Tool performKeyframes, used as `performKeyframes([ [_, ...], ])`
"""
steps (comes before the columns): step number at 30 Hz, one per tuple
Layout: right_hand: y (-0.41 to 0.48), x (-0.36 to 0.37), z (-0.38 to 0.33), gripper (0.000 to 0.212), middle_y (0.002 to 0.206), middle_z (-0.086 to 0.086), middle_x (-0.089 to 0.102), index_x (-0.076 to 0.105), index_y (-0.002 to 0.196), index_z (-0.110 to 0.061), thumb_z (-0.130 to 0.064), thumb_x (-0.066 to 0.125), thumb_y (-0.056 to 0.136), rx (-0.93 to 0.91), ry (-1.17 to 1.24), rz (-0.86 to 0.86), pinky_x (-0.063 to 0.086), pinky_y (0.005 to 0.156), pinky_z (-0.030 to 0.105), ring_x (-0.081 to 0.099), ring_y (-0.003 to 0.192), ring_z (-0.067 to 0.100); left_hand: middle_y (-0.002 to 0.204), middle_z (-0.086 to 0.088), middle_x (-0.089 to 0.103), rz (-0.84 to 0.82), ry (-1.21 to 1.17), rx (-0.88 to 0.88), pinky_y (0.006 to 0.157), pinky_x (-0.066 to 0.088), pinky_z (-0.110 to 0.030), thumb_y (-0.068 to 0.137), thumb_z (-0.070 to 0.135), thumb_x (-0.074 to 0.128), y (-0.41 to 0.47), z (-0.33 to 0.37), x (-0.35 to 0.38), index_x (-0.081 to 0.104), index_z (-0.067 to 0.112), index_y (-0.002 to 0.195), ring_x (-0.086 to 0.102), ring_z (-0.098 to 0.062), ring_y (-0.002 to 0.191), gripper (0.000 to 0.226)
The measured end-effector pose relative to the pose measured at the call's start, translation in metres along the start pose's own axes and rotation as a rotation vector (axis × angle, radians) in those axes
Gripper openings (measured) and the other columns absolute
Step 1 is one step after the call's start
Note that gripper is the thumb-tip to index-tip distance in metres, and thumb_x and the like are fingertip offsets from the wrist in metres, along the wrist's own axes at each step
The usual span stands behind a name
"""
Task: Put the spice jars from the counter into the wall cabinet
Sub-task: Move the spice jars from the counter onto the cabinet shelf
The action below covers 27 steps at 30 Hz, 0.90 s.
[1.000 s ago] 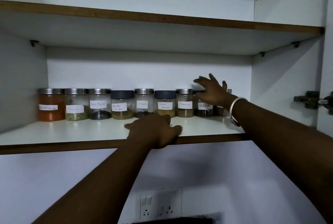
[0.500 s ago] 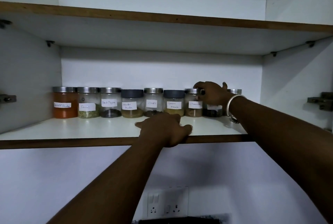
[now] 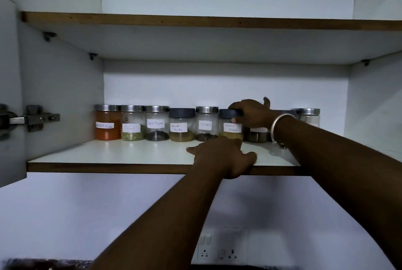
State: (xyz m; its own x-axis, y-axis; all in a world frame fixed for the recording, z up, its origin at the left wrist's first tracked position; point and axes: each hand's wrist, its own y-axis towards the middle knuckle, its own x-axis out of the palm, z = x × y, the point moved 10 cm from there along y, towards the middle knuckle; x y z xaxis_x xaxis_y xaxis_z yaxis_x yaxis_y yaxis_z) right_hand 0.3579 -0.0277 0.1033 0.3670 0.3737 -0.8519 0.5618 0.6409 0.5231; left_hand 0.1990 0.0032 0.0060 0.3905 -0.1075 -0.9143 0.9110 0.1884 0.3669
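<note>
On the lower shelf (image 3: 108, 154) of the cabinet (image 3: 61, 87) we see a row of jars along the back wall. Our right hand (image 3: 253, 113) lies over the dark lid of the masala jar (image 3: 231, 125), its fingers curled down and gripping the lid. Our left hand (image 3: 224, 157) rests on the front edge of the shelf, fingers spread a little and bent over the edge, holding nothing. A metal bangle (image 3: 280, 121) sits on the right wrist.
</note>
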Motion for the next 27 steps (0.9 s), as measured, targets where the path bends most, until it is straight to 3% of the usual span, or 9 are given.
performKeyframes([
  [5, -0.001, 0.000, 0.004, 0.033, 0.105, -0.017, 0.051, 0.055, 0.132, -0.039, -0.036, 0.060, 0.099, -0.005, 0.019, -0.076, 0.007, 0.112, 0.076, 0.040, 0.142, 0.027, 0.136, -0.011, 0.060, -0.003, 0.004, 0.005, 0.101, 0.041, -0.070, 0.084, 0.076, 0.035, 0.001, 0.001, 0.001, 0.057, 0.032, 0.133, 0.055, -0.037, 0.125, 0.070],
  [9, 0.001, 0.003, 0.000, 0.053, 0.137, -0.006, 0.053, 0.043, 0.144, -0.036, -0.055, 0.058, 0.096, 0.017, 0.033, -0.141, 0.002, 0.116, 0.074, 0.021, 0.154, 0.026, 0.139, -0.012, 0.058, -0.009, -0.002, 0.007, 0.103, 0.040, -0.069, 0.085, 0.075, 0.036, 0.000, 0.001, 0.001, 0.055, 0.031, 0.137, 0.053, -0.038, 0.128, 0.071],
  [11, 0.006, -0.001, -0.019, 0.069, 0.158, -0.003, 0.043, 0.038, 0.151, -0.033, -0.067, 0.053, 0.094, 0.003, 0.101, -0.073, -0.002, 0.118, 0.068, 0.012, 0.159, 0.022, 0.140, -0.012, 0.058, 0.001, -0.005, 0.009, 0.103, 0.040, -0.070, 0.085, 0.074, 0.036, 0.000, 0.001, 0.001, 0.055, 0.030, 0.138, 0.053, -0.037, 0.129, 0.071],
  [13, 0.013, -0.006, -0.045, 0.067, 0.161, -0.003, 0.042, 0.037, 0.154, -0.033, -0.065, 0.049, 0.096, -0.035, 0.098, 0.020, -0.002, 0.121, 0.064, 0.017, 0.158, 0.020, 0.140, -0.011, 0.059, 0.024, -0.023, 0.021, 0.102, 0.041, -0.069, 0.086, 0.072, 0.038, -0.002, 0.003, -0.002, 0.055, 0.029, 0.137, 0.054, -0.037, 0.127, 0.069],
  [15, 0.019, -0.004, -0.068, 0.060, 0.155, -0.003, 0.051, 0.037, 0.155, -0.034, -0.059, 0.047, 0.101, -0.066, 0.029, 0.050, 0.000, 0.122, 0.063, 0.034, 0.152, 0.022, 0.136, -0.010, 0.062, 0.045, -0.054, 0.026, 0.101, 0.043, -0.069, 0.085, 0.070, 0.041, -0.003, 0.003, -0.004, 0.058, 0.028, 0.133, 0.057, -0.036, 0.124, 0.066],
  [18, 0.027, -0.003, -0.082, 0.046, 0.143, -0.006, 0.062, 0.049, 0.148, -0.035, -0.048, 0.046, 0.104, -0.057, -0.033, 0.065, 0.006, 0.120, 0.061, 0.051, 0.139, 0.023, 0.130, -0.010, 0.065, 0.070, -0.083, 0.024, 0.100, 0.044, -0.069, 0.085, 0.069, 0.042, -0.006, 0.003, -0.008, 0.063, 0.026, 0.125, 0.060, -0.036, 0.119, 0.063],
  [22, 0.030, -0.003, -0.077, 0.031, 0.127, -0.010, 0.070, 0.060, 0.133, -0.038, -0.043, 0.048, 0.105, -0.053, 0.002, 0.061, 0.013, 0.116, 0.060, 0.057, 0.129, 0.021, 0.127, -0.012, 0.065, 0.061, -0.086, 0.031, 0.099, 0.045, -0.070, 0.083, 0.068, 0.043, -0.006, 0.004, -0.007, 0.064, 0.024, 0.121, 0.061, -0.037, 0.116, 0.061],
  [27, 0.030, 0.000, -0.071, 0.026, 0.127, -0.010, 0.068, 0.058, 0.130, -0.039, -0.039, 0.048, 0.105, -0.046, 0.023, 0.027, 0.017, 0.112, 0.058, 0.056, 0.128, 0.022, 0.129, -0.012, 0.065, 0.060, -0.078, 0.031, 0.100, 0.044, -0.069, 0.085, 0.066, 0.043, -0.006, 0.005, -0.009, 0.063, 0.025, 0.125, 0.061, -0.037, 0.118, 0.060],
])
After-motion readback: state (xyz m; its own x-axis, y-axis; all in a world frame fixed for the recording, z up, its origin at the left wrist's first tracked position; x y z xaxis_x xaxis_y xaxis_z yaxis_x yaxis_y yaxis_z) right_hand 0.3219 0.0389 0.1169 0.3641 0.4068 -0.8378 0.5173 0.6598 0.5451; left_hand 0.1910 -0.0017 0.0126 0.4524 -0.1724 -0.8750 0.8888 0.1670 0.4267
